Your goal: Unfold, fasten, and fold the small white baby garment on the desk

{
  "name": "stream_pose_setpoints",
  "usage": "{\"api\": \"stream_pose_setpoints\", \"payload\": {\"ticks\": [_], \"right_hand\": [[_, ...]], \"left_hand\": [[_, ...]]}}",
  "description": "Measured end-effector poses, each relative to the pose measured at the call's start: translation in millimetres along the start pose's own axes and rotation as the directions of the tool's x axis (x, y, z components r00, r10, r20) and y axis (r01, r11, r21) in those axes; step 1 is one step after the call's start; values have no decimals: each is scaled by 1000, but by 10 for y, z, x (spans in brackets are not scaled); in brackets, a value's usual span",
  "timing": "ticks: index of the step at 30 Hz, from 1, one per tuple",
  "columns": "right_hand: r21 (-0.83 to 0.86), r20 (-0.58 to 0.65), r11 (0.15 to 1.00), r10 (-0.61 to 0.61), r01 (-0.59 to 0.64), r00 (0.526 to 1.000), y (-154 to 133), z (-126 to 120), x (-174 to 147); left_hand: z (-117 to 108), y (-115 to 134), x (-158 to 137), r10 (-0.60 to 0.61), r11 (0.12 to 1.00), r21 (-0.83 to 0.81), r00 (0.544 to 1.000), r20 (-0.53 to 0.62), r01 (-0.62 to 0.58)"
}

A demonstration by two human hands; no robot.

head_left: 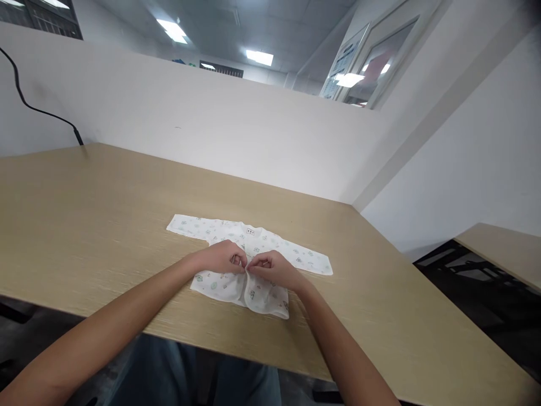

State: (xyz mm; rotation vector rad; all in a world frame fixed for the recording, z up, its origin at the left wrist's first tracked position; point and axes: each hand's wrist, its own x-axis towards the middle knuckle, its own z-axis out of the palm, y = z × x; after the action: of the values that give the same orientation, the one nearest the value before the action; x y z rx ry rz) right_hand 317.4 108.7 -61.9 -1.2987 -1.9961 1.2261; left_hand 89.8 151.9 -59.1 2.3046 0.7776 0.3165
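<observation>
A small white long-sleeved baby shirt [266, 293] with a scattered print lies spread on the wooden table, its collar away from me and both sleeves stretched out sideways. At the middle of its front opening, my left hand [224, 257] pinches the left edge of the cloth. Facing it, my right hand [273, 267] pinches the other edge, and the fingertips of both hands nearly meet. Below them the two front edges are slightly raised off the table. Any fastener between the fingers is hidden.
The light wooden table [105, 225] runs up to a low white partition [236, 124]. A black cable [42, 111] hangs at the far left corner. To the right, beyond the table's edge, stands another wooden-topped table [502, 248]. My legs are under the near edge.
</observation>
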Motion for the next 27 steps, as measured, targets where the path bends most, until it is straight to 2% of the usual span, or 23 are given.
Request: {"api": "stream_pose_setpoints", "payload": {"ticks": [11,17,27], "right_hand": [[-156,-44,988,-5,-2,999,50,53,8],[-178,-38,981,-85,77,996,99,80,34],[-249,-46,965,-100,85,994,61,68,23]], "left_hand": [[30,-53,13,-9,1000,-19,1000,2,9],[30,-56,13,-7,1000,-7,1000,-2,7],[24,-29,15,-24,1000,-7,1000,12,24]]}}
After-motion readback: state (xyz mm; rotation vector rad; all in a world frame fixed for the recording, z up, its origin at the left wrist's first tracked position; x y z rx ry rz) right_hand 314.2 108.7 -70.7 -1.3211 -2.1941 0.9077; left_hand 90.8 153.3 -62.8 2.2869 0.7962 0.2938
